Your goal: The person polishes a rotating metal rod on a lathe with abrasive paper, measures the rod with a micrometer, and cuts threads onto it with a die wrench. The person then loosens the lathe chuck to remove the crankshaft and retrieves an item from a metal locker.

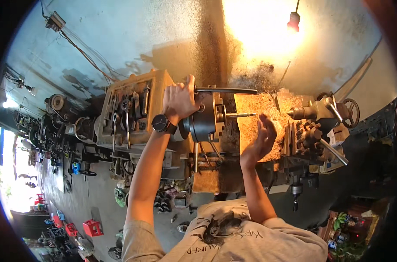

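A lathe stands before me with a dark round chuck (202, 122). A thin shiny metal shaft (241, 115) sticks out of the chuck's jaws to the right. My left hand (178, 102), wearing a black watch at the wrist, is above the chuck, its fingers closed around the left end of a long dark metal bar (229, 90). How the bar meets the chuck is hidden by the hand. Just right of the shaft's free end, my right hand (261, 137) is raised with palm turned inward and fingers stretched out, holding nothing.
Wrenches and other tools lie on the headstock top (130, 109) at left. The pointed tailstock (307, 111) with its handwheel and the tool post (311, 135) with a long lever stand at right. Metal chips cover the tray (255, 105). A lit bulb (293, 22) hangs above.
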A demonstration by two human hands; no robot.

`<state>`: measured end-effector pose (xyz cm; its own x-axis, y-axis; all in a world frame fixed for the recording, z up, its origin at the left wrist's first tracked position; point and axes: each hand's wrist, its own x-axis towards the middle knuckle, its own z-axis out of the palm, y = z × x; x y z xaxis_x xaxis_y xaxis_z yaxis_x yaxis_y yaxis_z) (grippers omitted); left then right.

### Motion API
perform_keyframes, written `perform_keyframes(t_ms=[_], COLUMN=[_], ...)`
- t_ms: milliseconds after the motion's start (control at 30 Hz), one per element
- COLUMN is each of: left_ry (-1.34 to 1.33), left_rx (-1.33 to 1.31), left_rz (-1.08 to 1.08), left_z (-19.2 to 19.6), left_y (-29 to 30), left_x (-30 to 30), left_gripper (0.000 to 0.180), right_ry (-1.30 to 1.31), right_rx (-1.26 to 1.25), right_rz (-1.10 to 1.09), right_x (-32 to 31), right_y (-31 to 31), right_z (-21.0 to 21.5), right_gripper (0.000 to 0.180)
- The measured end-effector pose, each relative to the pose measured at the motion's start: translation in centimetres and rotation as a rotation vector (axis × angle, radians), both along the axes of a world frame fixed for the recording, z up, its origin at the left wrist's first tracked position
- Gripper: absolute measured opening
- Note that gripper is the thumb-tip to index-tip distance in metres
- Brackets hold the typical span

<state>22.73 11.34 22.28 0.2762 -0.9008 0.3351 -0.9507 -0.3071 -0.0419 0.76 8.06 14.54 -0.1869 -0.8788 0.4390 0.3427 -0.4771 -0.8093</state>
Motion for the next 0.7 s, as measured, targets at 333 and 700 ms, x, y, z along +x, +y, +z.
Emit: perform_keyframes(t_ms=[333, 700], left_ry=[0.009, -0.025], left_rx=[-0.011, -0.302], left_rz=[0.022, -0.155], left_z=[-0.6, -1.0], left_y=[0.0, -0.4], left_x=[1.5, 1.5], left_gripper=[0.085, 0.064], right_ry=[0.047, 1.093], right_rx=[0.083, 0.853], right_rz=[0.463, 1.059], right_x=[-0.9, 8.4], right_y=[1.4, 16.7], right_z=[-5.5, -41.4], right_gripper=[0.015, 0.067])
